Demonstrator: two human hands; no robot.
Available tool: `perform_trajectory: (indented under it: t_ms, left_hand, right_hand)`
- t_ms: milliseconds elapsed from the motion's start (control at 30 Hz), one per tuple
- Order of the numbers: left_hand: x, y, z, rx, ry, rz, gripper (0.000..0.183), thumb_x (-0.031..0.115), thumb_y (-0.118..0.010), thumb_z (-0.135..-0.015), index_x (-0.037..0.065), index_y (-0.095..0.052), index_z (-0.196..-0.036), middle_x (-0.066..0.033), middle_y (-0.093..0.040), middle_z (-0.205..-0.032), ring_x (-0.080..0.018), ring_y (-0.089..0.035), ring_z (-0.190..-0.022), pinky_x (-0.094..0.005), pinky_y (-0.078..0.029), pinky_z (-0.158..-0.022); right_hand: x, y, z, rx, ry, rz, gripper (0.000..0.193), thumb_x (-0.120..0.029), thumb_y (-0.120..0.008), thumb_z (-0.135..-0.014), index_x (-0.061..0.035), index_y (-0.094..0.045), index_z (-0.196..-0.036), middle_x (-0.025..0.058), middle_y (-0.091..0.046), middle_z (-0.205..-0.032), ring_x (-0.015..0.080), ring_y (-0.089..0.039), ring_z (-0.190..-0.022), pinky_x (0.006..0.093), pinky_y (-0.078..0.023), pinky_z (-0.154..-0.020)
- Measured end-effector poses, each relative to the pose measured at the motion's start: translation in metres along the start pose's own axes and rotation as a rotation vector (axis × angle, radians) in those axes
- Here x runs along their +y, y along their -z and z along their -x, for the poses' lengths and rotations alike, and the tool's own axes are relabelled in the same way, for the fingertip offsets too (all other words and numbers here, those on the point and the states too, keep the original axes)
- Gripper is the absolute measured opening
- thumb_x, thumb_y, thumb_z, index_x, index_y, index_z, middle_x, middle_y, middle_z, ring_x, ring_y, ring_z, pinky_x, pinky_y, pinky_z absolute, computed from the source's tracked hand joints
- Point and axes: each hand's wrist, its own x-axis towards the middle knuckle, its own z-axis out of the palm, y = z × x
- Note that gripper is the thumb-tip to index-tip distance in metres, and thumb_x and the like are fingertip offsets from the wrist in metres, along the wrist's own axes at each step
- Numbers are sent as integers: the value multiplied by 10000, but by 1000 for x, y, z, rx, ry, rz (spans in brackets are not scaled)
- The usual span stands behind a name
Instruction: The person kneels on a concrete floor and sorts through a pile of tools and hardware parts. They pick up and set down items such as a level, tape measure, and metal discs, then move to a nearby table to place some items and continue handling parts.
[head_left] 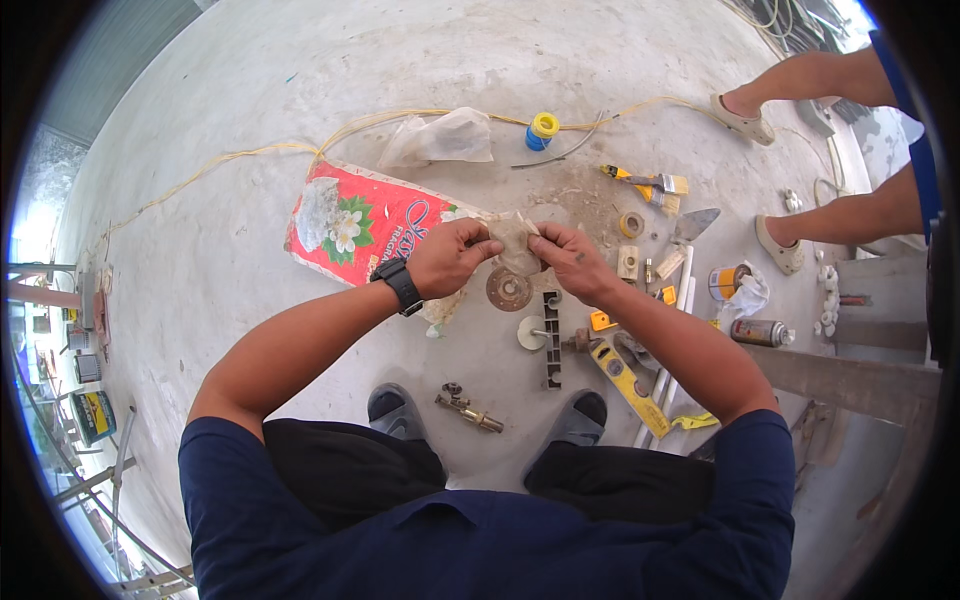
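Observation:
Between both hands stretches a crumpled, thin beige sheet; whether it is plastic, paper or cloth I cannot make out. My left hand pinches its left edge, thumb pressed to the fingers. On the opposite side my right hand grips the other edge in the same way. Just below the sheet shows a brown round disc with a centre hole. A red sack with flower prints lies flat by my left hand. Nearer my feet are a pale disc on a stem, a grey slotted bar and a brass fitting.
To the right lie paintbrushes, a trowel, a tape roll, a yellow level, white pipes and cans. A yellow cable crosses behind the sack. Another person's legs stand at the right.

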Motion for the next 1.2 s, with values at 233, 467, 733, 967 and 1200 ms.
perform_trajectory:
  t_ms: [233, 467, 733, 967, 1200]
  left_hand:
    - [-1, 0, -1, -10, 67, 59, 241, 229, -705, -1007, -8, -670, -1024, -28, -686, -877, -92, -599, -780, -291, -511, -705]
    - [-1, -9, -3, -55, -51, 459, 359, 157, -730, -982, -16, -575, -1256, -66, -697, -1151, -133, -663, -1070, -326, -548, -941]
    - [4, 0, -2, -25, 34, 412, 406, 178, -762, -950, -46, -673, -1276, -103, -754, -1140, -126, -692, -1009, -299, -550, -904]
    - [8, 0, 2, 54, 25, 309, 388, 190, -770, -944, -36, -703, -1252, -74, -766, -1041, -95, -683, -930, -278, -545, -851]
    - [3, -6, 2, 72, 47, 360, 374, 150, -756, -935, -56, -699, -1242, -98, -772, -979, -104, -704, -870, -275, -560, -810]
  right_hand:
    - [0, -3, -1, 74, 94, -19, 261, -212, -579, -1066, -19, -669, -1217, -17, -663, -993, 59, -561, -848, 242, -474, -765]
    - [-8, -3, 1, 49, 89, -86, 241, -205, -613, -1049, -10, -641, -1188, 46, -699, -1028, 110, -642, -890, 300, -546, -783]
    - [-7, 3, 8, 47, 27, -334, 232, -210, -580, -1070, -21, -623, -1198, 76, -699, -1069, 159, -685, -947, 351, -580, -840]
    - [0, 5, 5, 123, 99, -216, 239, -189, -561, -1083, -26, -642, -1238, 51, -704, -1001, 126, -666, -875, 302, -554, -796]
    - [-1, 5, 3, 161, 99, -187, 269, -196, -564, -1084, -14, -632, -1269, 43, -694, -945, 94, -628, -757, 254, -532, -709]
